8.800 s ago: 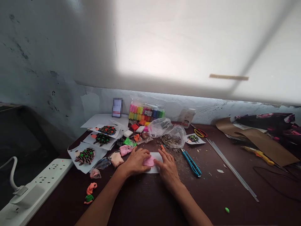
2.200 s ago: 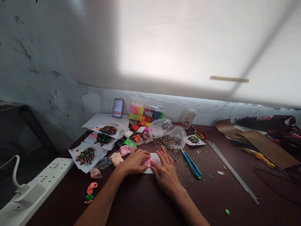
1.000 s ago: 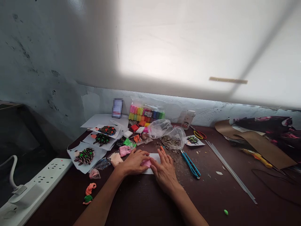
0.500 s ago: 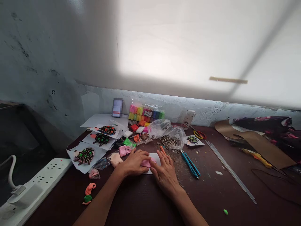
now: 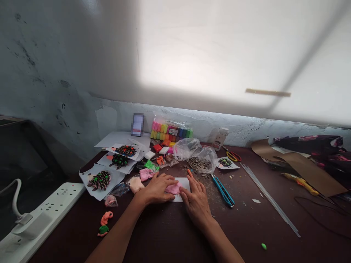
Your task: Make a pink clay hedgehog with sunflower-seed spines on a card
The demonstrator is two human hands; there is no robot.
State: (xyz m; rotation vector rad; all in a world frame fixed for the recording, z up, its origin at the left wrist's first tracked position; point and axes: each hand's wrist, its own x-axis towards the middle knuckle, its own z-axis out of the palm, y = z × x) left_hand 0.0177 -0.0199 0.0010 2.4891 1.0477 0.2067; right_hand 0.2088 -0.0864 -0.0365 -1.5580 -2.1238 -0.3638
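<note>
A flattened piece of pink modelling clay (image 5: 173, 188) lies on a small sheet of white paper (image 5: 179, 198) in front of me. My left hand (image 5: 159, 188) rests at its left side, fingers stretched out and touching the clay and paper. On the other side, my right hand (image 5: 196, 200) has its fingers extended over the paper's right edge, the thumb close to the clay's edge. An orange stick-like tool (image 5: 189, 173) shows just past my right fingertips; whether they touch it I cannot tell. Packs of pink clay (image 5: 146, 174) and peach clay (image 5: 136, 185) lie beside my left hand.
Blue-handled cutters (image 5: 223, 191) lie right of my hands, beyond them clear sticks (image 5: 270, 199) and a yellow glue gun (image 5: 301, 183). A plastic bag of striped seeds (image 5: 199, 163) sits behind. Seed-covered hedgehog figures (image 5: 100, 180) on paper and a power strip (image 5: 52, 212) are left.
My right hand has shifted slightly right, away from the clay, uncovering more of it and the paper. My left hand stays about where it was.
</note>
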